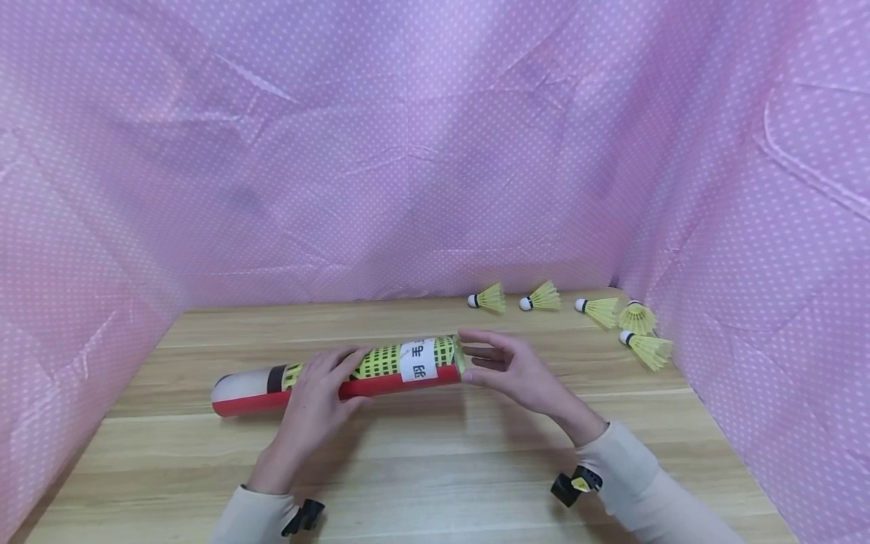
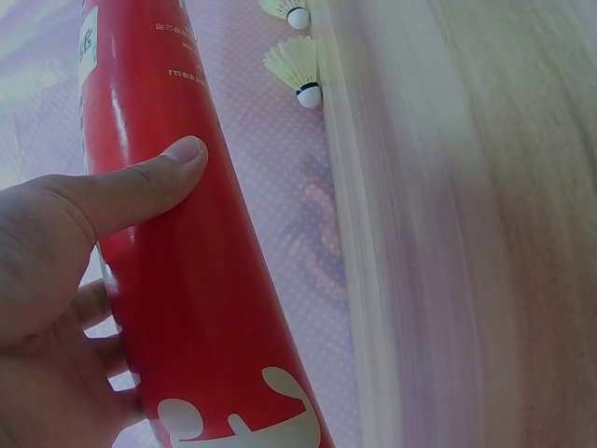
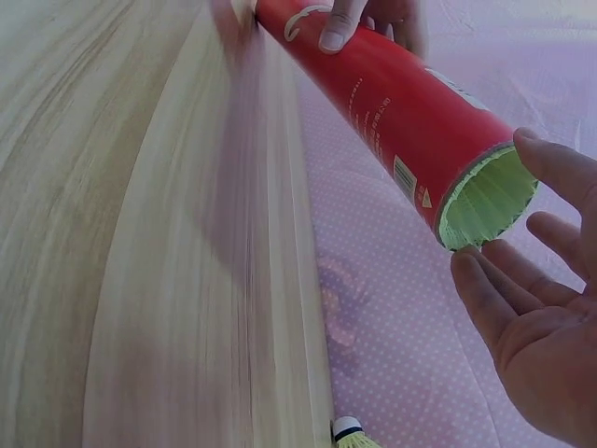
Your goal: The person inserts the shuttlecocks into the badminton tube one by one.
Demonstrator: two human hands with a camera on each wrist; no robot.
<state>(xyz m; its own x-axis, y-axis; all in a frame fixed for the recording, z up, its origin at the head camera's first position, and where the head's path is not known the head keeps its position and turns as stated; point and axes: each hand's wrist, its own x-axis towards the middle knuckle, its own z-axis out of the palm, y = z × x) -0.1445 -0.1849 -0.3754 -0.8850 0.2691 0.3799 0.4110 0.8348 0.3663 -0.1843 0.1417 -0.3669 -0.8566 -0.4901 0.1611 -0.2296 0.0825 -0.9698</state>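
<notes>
A red shuttlecock tube (image 1: 401, 385) with a yellow-green grid pattern lies crosswise in the air above the table. My left hand (image 1: 316, 397) grips it around the middle, its thumb (image 2: 154, 191) along the red side. At the tube's right end, my right hand (image 1: 519, 375) has its fingers spread about the rim, fingertips right at the edge. Inside that open mouth, the right wrist view shows a pale green, ribbed shuttlecock skirt (image 3: 490, 198). Its cork is hidden within the tube.
Several yellow shuttlecocks lie along the back right of the wooden table (image 1: 435, 468), among them one at the left of the row (image 1: 491, 299) and one nearest the right side (image 1: 649, 350). Pink dotted cloth (image 1: 408, 151) hangs around the back and sides.
</notes>
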